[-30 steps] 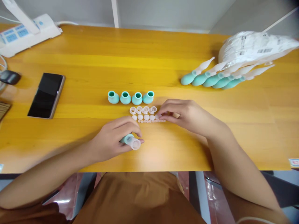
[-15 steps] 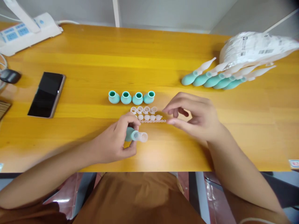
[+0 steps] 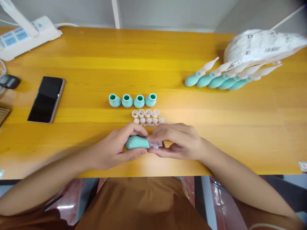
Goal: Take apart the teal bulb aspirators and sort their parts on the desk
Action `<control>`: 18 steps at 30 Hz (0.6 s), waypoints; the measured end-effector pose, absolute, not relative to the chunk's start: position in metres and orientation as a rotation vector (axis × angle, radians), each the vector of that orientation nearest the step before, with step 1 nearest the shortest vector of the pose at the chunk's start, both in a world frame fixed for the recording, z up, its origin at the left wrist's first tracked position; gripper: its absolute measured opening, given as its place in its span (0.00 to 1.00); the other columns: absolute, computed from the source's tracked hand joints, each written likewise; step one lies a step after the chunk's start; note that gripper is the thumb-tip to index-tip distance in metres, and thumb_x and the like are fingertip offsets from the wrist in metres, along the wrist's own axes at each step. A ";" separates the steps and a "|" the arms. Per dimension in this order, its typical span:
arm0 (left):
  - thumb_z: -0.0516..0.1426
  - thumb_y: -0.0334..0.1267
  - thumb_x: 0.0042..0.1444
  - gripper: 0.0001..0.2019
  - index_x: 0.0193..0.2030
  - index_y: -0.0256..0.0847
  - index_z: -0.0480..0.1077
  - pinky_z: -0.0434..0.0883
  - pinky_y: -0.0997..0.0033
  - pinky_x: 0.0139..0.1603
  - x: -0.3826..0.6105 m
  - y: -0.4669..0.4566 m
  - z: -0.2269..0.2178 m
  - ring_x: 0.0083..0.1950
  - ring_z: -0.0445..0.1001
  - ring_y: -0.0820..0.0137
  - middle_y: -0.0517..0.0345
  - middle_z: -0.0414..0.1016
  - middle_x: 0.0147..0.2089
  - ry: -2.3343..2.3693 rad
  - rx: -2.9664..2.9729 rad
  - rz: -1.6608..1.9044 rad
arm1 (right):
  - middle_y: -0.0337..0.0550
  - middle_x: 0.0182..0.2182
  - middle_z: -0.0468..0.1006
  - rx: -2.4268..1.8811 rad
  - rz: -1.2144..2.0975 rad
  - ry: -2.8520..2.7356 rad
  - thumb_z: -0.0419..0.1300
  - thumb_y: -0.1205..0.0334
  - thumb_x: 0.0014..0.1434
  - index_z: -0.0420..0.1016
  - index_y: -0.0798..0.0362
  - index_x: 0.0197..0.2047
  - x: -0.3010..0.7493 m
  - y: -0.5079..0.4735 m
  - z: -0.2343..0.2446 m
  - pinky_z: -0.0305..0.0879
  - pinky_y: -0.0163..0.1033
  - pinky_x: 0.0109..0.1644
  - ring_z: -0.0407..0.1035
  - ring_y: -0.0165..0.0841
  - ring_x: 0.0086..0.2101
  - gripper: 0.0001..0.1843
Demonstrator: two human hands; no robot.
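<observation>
My left hand (image 3: 115, 148) is closed round a teal rubber bulb (image 3: 135, 142) that lies sideways just above the table's front edge. My right hand (image 3: 178, 142) pinches the clear plastic piece (image 3: 155, 144) fitted on the bulb's open end. Beyond the hands lie a row of teal bulbs (image 3: 132, 100) with their mouths up, a row of clear rings (image 3: 145, 113), a row of small white caps (image 3: 148, 120) and tiny clear bits, partly hidden by my fingers.
Several assembled teal droppers with clear tips (image 3: 217, 78) lie at the back right beside a white plastic bag (image 3: 261, 46). A black phone (image 3: 46, 99) lies at the left, a white power strip (image 3: 24, 35) at the back left. The wooden table (image 3: 240, 134) ends at my lap.
My right hand left the rows of small parts and came down to the bulb, taking hold of its clear end. My left hand turned the bulb to point right.
</observation>
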State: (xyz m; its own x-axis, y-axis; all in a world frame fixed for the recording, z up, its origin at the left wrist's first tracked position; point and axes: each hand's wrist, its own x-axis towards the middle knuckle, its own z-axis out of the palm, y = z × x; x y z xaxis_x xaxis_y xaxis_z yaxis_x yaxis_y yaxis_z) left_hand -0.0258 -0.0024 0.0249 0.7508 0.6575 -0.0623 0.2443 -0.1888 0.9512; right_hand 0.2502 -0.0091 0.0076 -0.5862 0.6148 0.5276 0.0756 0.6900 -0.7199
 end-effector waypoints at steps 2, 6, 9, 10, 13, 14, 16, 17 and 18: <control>0.63 0.46 0.78 0.12 0.59 0.45 0.68 0.72 0.70 0.42 -0.025 -0.004 0.026 0.41 0.76 0.71 0.60 0.78 0.47 0.672 1.569 0.408 | 0.39 0.34 0.83 -0.502 0.843 -2.044 0.74 0.64 0.72 0.78 0.52 0.54 0.248 -0.011 0.006 0.78 0.35 0.36 0.78 0.30 0.31 0.12; 0.60 0.51 0.80 0.13 0.56 0.43 0.67 0.70 0.72 0.39 -0.023 -0.007 0.026 0.37 0.70 0.73 0.62 0.73 0.40 0.583 1.195 0.323 | 0.39 0.34 0.83 -0.468 0.833 -2.041 0.76 0.63 0.71 0.79 0.52 0.52 0.245 -0.013 0.006 0.77 0.34 0.34 0.78 0.29 0.30 0.12; 0.60 0.51 0.80 0.15 0.55 0.42 0.68 0.68 0.72 0.37 -0.024 -0.006 0.026 0.35 0.70 0.74 0.61 0.75 0.39 0.574 1.067 0.313 | 0.46 0.37 0.87 -0.411 0.791 -2.088 0.73 0.63 0.74 0.80 0.55 0.52 0.247 -0.010 0.008 0.82 0.36 0.39 0.83 0.33 0.35 0.09; 0.61 0.51 0.80 0.14 0.54 0.42 0.68 0.69 0.72 0.37 -0.024 -0.005 0.027 0.36 0.71 0.74 0.60 0.77 0.40 0.572 1.050 0.315 | 0.49 0.38 0.88 -0.401 0.775 -2.103 0.72 0.63 0.75 0.80 0.56 0.52 0.248 -0.010 0.009 0.82 0.37 0.41 0.84 0.34 0.37 0.09; 0.65 0.47 0.77 0.14 0.50 0.41 0.68 0.73 0.71 0.41 -0.025 -0.004 0.029 0.41 0.78 0.71 0.54 0.83 0.45 0.519 1.023 0.290 | 0.52 0.39 0.88 -0.356 0.853 -2.110 0.70 0.63 0.76 0.80 0.57 0.51 0.250 -0.010 0.011 0.81 0.35 0.38 0.84 0.33 0.35 0.06; 0.67 0.46 0.76 0.14 0.48 0.41 0.68 0.74 0.71 0.42 -0.025 -0.005 0.030 0.44 0.80 0.70 0.53 0.84 0.47 0.483 1.002 0.269 | 0.51 0.38 0.88 -0.331 0.926 -2.091 0.70 0.63 0.76 0.81 0.57 0.50 0.249 -0.011 0.012 0.79 0.33 0.36 0.82 0.31 0.33 0.06; 0.69 0.45 0.74 0.15 0.47 0.41 0.67 0.75 0.72 0.41 -0.024 -0.009 0.031 0.43 0.82 0.71 0.51 0.85 0.49 0.414 0.926 0.218 | 0.47 0.35 0.87 -0.279 1.091 -2.012 0.73 0.62 0.74 0.81 0.56 0.48 0.245 -0.014 0.011 0.75 0.31 0.33 0.79 0.28 0.29 0.07; 0.69 0.45 0.73 0.16 0.47 0.42 0.67 0.74 0.73 0.39 -0.024 -0.010 0.031 0.40 0.81 0.72 0.51 0.85 0.49 0.388 0.879 0.192 | 0.44 0.33 0.86 -0.269 1.168 -1.959 0.76 0.62 0.72 0.81 0.54 0.46 0.242 -0.017 0.010 0.74 0.30 0.32 0.77 0.27 0.28 0.09; 0.69 0.45 0.74 0.16 0.47 0.42 0.66 0.73 0.74 0.37 -0.024 -0.012 0.032 0.38 0.80 0.73 0.52 0.86 0.49 0.370 0.839 0.171 | 0.41 0.32 0.85 -0.271 1.243 -1.902 0.78 0.62 0.69 0.81 0.53 0.45 0.239 -0.019 0.009 0.73 0.29 0.31 0.76 0.26 0.26 0.11</control>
